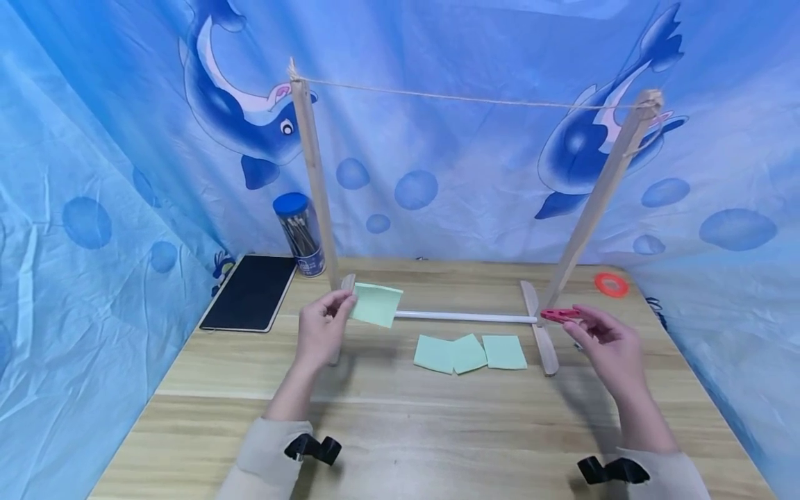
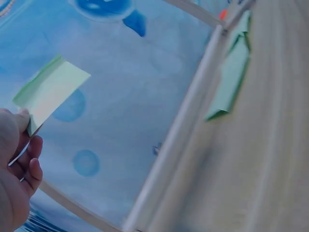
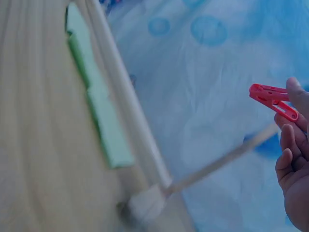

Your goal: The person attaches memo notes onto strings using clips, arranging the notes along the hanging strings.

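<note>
My left hand [image 1: 321, 326] pinches one edge of a pale green sticky note [image 1: 378, 304], held up beside the left post; the left wrist view shows the same sticky note [image 2: 53, 92] between thumb and fingers. My right hand [image 1: 609, 351] holds a red clothespin [image 1: 560, 315] by its handle end, near the foot of the right post. In the right wrist view the clothespin [image 3: 273, 100] points away from the fingertips. Several green sticky notes [image 1: 505, 352] lie in a row on the table between the hands. Above, a string [image 1: 462, 98] runs between two wooden posts.
A white rod [image 1: 465, 317] joins the feet of the left post [image 1: 315, 167] and right post [image 1: 596, 201]. Behind on the left are a black tablet-like slab [image 1: 248, 293] and a blue-lidded jar [image 1: 298, 232] of dark sticks. An orange tape roll [image 1: 611, 285] lies at the right.
</note>
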{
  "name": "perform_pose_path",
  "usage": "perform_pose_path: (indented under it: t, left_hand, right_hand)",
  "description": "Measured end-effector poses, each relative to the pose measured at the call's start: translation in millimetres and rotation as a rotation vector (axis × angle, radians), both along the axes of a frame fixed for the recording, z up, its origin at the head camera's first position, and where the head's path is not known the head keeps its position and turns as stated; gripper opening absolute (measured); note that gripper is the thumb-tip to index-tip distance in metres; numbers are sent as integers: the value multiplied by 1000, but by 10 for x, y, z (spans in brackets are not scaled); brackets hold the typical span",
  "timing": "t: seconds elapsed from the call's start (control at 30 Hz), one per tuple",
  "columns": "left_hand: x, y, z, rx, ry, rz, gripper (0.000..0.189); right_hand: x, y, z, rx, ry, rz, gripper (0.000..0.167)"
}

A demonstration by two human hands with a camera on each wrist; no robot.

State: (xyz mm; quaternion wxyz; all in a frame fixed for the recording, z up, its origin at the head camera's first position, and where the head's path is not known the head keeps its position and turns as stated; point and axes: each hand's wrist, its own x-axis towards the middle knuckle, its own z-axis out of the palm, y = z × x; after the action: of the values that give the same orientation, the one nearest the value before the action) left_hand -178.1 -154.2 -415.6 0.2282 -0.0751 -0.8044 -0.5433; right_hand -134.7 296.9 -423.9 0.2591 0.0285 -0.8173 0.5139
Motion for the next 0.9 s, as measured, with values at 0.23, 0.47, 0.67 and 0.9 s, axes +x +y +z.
perform_pose_path:
  t: [0.23,0.47,0.67,0.9]
  left_hand:
    - [-105,-58,344,79,8,65,20]
    - [-207,-29,682,90,136,63,21]
    - [-322,42,949,140,165,38,25]
    - [-421,98,1276,202,220,2,28]
  right_hand:
    - [-191,-336,449,-16,69,144,33]
    - [-400,-688,924,-50,268,351,28]
    - [-563,-978,1364,13,466,476,27]
    - [-674,-1309,1919,138,604,465,35]
